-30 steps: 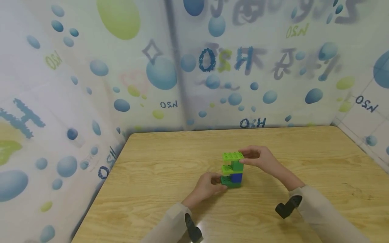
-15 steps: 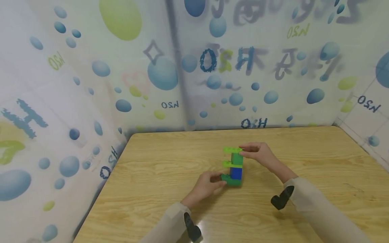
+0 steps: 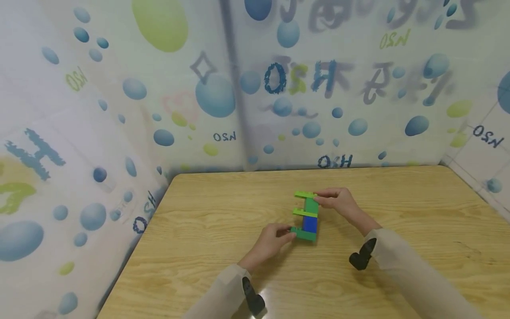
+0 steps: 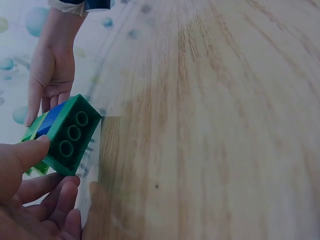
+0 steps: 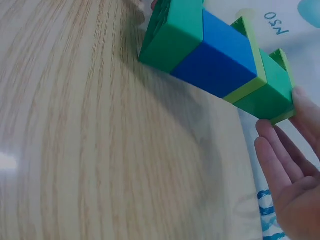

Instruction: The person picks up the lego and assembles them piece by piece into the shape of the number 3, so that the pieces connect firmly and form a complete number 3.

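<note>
A stack of toy building bricks is held up between both hands, its underside with round tubes facing the left wrist camera. At the bottom is a long dark green brick (image 3: 304, 234), with a blue brick (image 3: 310, 224) on its right end. Above come a lime plate (image 3: 299, 212), a green brick (image 5: 267, 90) and a second lime plate (image 3: 303, 195) on top. Both plates jut out to the left. My left hand (image 3: 268, 241) pinches the left end of the dark green brick between thumb and fingers. My right hand (image 3: 338, 203) pinches the stack's top end from the right.
The wooden table (image 3: 215, 199) lies under the hands, with its far edge along a patterned wall covering (image 3: 255, 133). A similar covering stands along the left side. A dark wrist camera (image 3: 362, 254) sits at the right sleeve, another wrist camera (image 3: 253, 297) at the left.
The stack has risen and tipped, so the studs on top show less and its front side more. My right forearm has shifted a little left; both hands keep their hold.
</note>
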